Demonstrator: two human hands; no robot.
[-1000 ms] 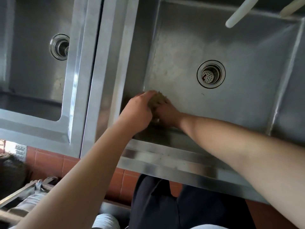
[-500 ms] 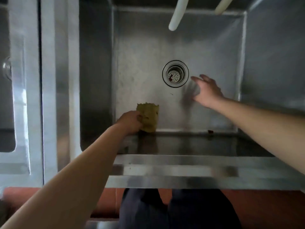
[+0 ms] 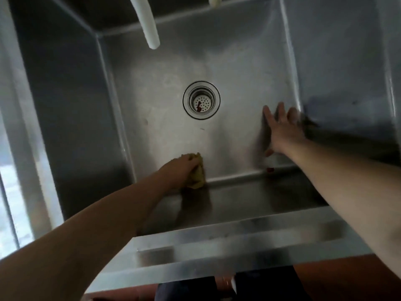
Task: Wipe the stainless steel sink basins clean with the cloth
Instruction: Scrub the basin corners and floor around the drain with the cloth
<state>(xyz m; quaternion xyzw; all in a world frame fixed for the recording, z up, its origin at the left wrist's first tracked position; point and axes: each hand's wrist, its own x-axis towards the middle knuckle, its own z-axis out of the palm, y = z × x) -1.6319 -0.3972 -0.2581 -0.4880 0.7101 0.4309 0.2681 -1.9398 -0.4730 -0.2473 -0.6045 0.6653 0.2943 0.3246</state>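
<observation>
Presently: my left hand [image 3: 178, 170] grips the cloth [image 3: 197, 173] at lower centre; my right hand [image 3: 282, 129], fingers spread, lies flat against the basin [image 3: 238, 68] floor.

The floor of the deep stainless steel sink basin [image 3: 238, 88] lies open around the round perforated metal drain strainer [image 3: 201, 100]. A white hose end [image 3: 149, 27] hangs over the far left. The left hand [image 3: 180, 170] with a crumpled yellow-green cloth [image 3: 46, 173] blocks the near-left edge; the spread right hand [image 3: 282, 129] blocks the right wall.
</observation>
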